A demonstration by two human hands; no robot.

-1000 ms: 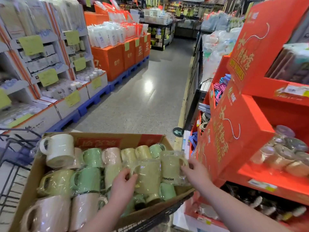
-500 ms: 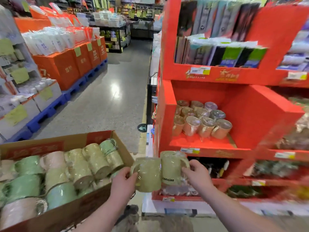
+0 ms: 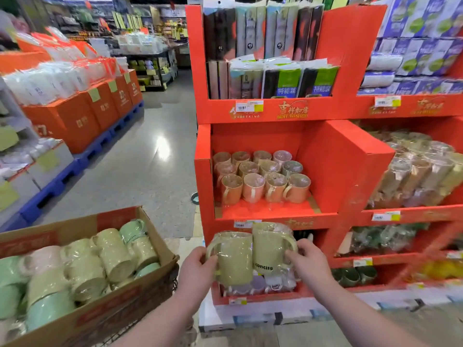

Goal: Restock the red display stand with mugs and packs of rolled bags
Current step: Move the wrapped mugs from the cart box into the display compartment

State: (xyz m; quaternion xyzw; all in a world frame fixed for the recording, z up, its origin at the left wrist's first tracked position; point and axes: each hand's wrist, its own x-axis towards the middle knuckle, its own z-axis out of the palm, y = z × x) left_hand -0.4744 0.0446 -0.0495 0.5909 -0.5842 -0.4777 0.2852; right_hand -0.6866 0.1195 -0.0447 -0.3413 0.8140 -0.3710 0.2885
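Holding mug pack point(image 3: 235, 259) before red stand's edge point(image 3: 323, 219)

On my left a row of orange boxes point(image 3: 75, 121) sits on blue pallets point(image 3: 75, 169), white packs point(image 3: 45, 83) heaped on top, with a yellow-green tag point(image 3: 94, 94) on one box front. The grey speckled floor point(image 3: 140, 196) runs down the aisle, a bright glare point(image 3: 162, 147) on it and a round green sticker point(image 3: 194, 197) nearer me. Far back stands a dark shelf rack point(image 3: 150, 68). High on my right are blue-and-purple packs point(image 3: 421, 46), stacked.
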